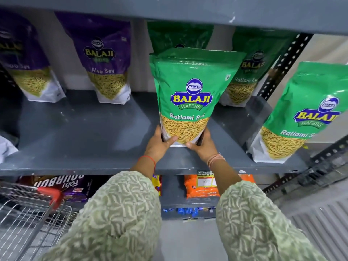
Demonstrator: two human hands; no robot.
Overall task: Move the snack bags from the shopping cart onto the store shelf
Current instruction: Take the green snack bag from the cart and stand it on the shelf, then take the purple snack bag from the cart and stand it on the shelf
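Your left hand (160,141) and right hand (201,145) clamp the base of the green Ratlami Sev bag (188,95), upright mid-shelf (84,129). Let go unevenly and it may tip forward toward the near edge.

Grey metal racking (79,117), ribbed floor (320,223)

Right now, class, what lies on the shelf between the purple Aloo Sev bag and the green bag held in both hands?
Nothing: in the head view, bare grey shelf separates the Aloo Sev bag from the held green bag.
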